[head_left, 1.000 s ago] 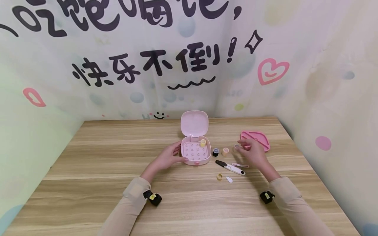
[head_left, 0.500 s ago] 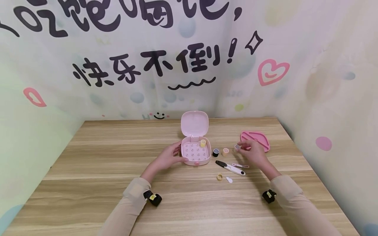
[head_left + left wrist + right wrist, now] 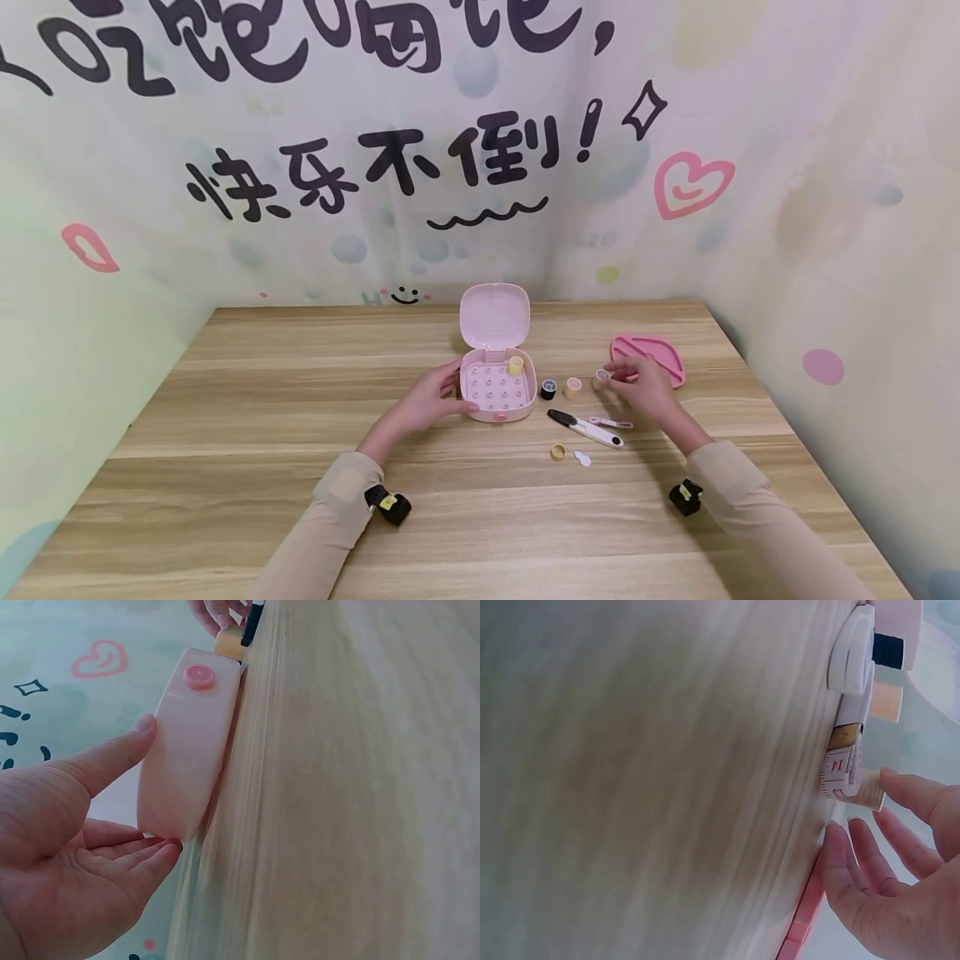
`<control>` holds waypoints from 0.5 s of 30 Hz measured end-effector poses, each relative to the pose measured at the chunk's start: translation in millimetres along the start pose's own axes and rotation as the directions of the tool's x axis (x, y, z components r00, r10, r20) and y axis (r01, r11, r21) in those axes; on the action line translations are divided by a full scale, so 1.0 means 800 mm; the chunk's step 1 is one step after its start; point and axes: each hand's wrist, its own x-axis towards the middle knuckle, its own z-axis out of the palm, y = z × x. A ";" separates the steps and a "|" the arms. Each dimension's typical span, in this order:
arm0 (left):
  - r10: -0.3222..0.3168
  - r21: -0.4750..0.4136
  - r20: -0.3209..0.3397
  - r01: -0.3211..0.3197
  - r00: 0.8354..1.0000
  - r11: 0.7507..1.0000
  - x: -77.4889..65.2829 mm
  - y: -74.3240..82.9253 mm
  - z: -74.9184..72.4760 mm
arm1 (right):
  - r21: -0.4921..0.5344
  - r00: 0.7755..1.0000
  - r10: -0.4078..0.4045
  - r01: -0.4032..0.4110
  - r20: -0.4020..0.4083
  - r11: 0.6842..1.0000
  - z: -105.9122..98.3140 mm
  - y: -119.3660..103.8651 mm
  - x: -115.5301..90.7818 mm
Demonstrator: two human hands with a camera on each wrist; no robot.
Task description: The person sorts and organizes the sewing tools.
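Head view forward-down, low close wrist views, pink box [image 3: 187, 746] shared

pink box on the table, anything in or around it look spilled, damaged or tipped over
Nothing stands out: the pink box sits flat with its lid open, the yellow spool stands inside, and the black spool and peach spool stand upright nearby. No spill or damage shows.

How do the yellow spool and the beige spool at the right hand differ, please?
Colour: the yellow spool is yellow, while the beige spool is paler.
Place: the yellow spool stands inside the pink box; the beige spool is outside it, to the right.
Contact: the right hand touches the beige spool; neither of the hands touches the yellow spool.
Both are small, round spools.
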 end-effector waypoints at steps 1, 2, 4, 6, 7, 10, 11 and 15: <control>-0.002 -0.004 0.000 0.002 1.000 1.000 0.000 0.000 0.000 | 0.001 1.000 -0.001 0.001 0.000 1.000 0.000 0.000 0.000; -0.003 -0.006 0.000 0.003 1.000 1.000 0.000 0.001 0.000 | 0.004 1.000 0.000 0.000 0.000 1.000 0.000 0.000 0.000; 0.000 -0.004 -0.001 0.000 1.000 1.000 0.000 0.001 0.000 | 0.004 1.000 -0.006 0.006 -0.002 1.000 0.000 0.001 0.000; -0.002 -0.006 -0.002 0.002 1.000 1.000 0.000 0.002 0.001 | -0.002 1.000 -0.013 0.013 -0.008 1.000 0.001 0.002 0.001; -0.003 -0.004 -0.003 0.003 1.000 1.000 0.000 0.002 0.001 | -0.009 1.000 -0.021 0.021 -0.011 1.000 0.001 0.003 0.002; -0.002 0.006 -0.003 0.002 1.000 1.000 -0.001 0.001 0.000 | -0.028 0.999 -0.043 0.042 -0.029 0.999 0.002 0.006 0.002; -0.003 0.007 -0.003 0.003 1.000 1.000 -0.001 0.001 0.000 | -0.031 0.998 -0.047 0.046 -0.035 0.998 0.002 0.006 0.002; 0.006 0.020 -0.002 -0.006 1.000 1.000 0.000 -0.001 0.000 | -0.032 0.997 -0.055 0.053 -0.047 0.998 0.001 0.005 0.002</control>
